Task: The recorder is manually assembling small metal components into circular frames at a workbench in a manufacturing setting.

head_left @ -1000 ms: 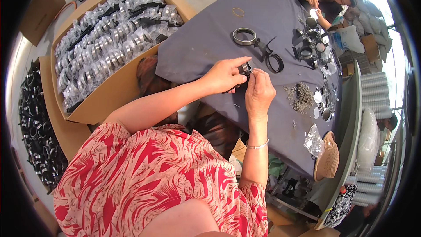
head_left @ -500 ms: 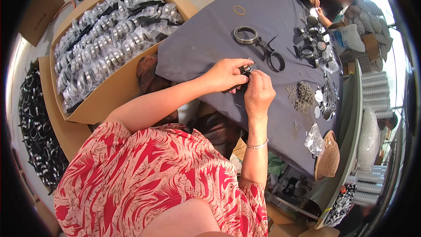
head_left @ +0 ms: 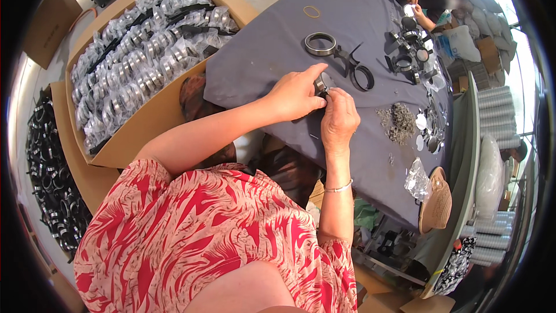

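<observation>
Over the near edge of the cloth-covered table, my left hand (head_left: 294,96) is closed round a small black part with a round, shiny face (head_left: 322,83). My right hand (head_left: 340,117) pinches at the lower edge of that part; its fingertips hide whatever else is there. Just beyond my hands lie a metal-rimmed ring (head_left: 320,44) and a black ring (head_left: 363,78) with a black clip-like piece (head_left: 346,58) between them. Right of my hands is a heap of small metal clips (head_left: 397,123).
An open carton (head_left: 142,130) of plastic-wrapped rings stands left; black rings (head_left: 55,168) fill another box. A yellow band (head_left: 311,11) lies on the grey cloth (head_left: 260,52). Black parts (head_left: 408,52) crowd the right side, near a co-worker's hands (head_left: 418,8). A straw hat (head_left: 435,203) hangs at the edge.
The held part has turned, so its round face shows more. My left index finger now stretches out above it. My right hand stays close against the part.
</observation>
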Demonstrator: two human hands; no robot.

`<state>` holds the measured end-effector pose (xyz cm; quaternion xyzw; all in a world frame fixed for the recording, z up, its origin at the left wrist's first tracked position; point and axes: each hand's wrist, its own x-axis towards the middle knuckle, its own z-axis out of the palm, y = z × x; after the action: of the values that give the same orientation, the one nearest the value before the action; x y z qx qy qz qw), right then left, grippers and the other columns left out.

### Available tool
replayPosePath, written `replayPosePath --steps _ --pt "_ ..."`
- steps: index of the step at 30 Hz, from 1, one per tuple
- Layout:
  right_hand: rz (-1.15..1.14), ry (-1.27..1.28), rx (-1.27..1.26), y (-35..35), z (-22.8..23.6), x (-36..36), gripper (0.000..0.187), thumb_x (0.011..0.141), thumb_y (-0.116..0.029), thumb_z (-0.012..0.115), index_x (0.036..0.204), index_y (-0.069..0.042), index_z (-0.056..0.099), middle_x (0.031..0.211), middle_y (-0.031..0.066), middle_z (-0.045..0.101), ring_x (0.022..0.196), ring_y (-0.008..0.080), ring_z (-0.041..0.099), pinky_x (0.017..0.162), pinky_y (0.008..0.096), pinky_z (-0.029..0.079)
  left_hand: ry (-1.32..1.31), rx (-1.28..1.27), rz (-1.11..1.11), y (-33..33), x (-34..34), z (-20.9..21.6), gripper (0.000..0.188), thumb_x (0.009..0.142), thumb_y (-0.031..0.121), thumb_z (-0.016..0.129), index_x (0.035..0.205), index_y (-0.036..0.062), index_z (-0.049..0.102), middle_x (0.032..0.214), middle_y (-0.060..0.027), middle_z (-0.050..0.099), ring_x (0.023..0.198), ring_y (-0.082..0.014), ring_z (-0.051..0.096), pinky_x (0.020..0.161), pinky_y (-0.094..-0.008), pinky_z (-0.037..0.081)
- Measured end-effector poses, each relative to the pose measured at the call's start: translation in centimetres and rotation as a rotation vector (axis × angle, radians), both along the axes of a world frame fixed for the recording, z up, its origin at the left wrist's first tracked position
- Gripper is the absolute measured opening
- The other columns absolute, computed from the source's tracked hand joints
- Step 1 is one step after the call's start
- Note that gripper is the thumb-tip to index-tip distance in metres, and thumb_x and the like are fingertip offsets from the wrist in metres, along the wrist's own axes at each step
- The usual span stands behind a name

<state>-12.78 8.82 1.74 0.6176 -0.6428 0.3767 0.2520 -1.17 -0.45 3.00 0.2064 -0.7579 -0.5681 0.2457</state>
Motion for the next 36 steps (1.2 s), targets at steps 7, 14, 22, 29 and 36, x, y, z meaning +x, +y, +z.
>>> replayPosePath --steps 7,14,22,29,36 --pt "0.015 0.080 -0.015 0.0 -0.1 0.0 0.015 0.068 0.003 0.061 0.082 -0.002 0.056 0.083 0.0103 0.062 0.074 0.0273 0.061 0.063 0.0337 0.051 0.035 0.213 0.000 0.7 -0.2 -1.2 0.052 0.077 0.010 0.060 0.125 -0.0009 0.042 0.067 -0.0086 0.059 0.059 -0.0129 0.053 0.056 -0.0288 0.043" --pt "-0.007 0.105 0.000 0.0 -0.2 0.2 0.018 0.069 0.004 0.060 0.085 -0.002 0.055 0.084 0.0101 0.060 0.076 0.0272 0.060 0.062 0.0347 0.050 0.120 0.262 -0.053 0.5 -0.1 -1.7 0.041 0.084 0.007 0.053 0.123 0.0030 0.046 0.060 0.0016 0.052 0.052 -0.0045 0.045 0.047 -0.0222 0.037" --pt "0.060 0.100 0.061 0.3 0.6 -0.2 0.017 0.069 0.002 0.059 0.085 -0.001 0.055 0.086 0.0104 0.059 0.075 0.0276 0.060 0.063 0.0338 0.050 0.082 0.163 -0.042 0.9 0.1 -1.5 0.033 0.084 0.008 0.054 0.117 0.0038 0.048 0.058 0.0025 0.048 0.053 -0.0036 0.041 0.049 -0.0223 0.035" --pt "0.021 0.071 0.095 0.5 1.1 0.0 0.015 0.070 0.002 0.061 0.084 -0.001 0.055 0.085 0.0102 0.060 0.074 0.0272 0.059 0.063 0.0346 0.050 0.197 0.168 -0.004 1.1 0.0 -2.1 0.032 0.084 0.009 0.054 0.115 0.0044 0.048 0.056 0.0043 0.046 0.053 -0.0023 0.039 0.049 -0.0220 0.033" --pt "0.072 -0.066 0.111 1.0 1.1 -0.2 0.015 0.072 0.004 0.062 0.085 -0.002 0.056 0.086 0.0111 0.061 0.078 0.0276 0.059 0.067 0.0340 0.049 0.105 0.181 0.011 0.8 -0.7 -1.5 0.022 0.080 0.008 0.056 0.101 0.0025 0.058 0.059 -0.0032 0.052 0.052 -0.0070 0.045 0.049 -0.0261 0.037"
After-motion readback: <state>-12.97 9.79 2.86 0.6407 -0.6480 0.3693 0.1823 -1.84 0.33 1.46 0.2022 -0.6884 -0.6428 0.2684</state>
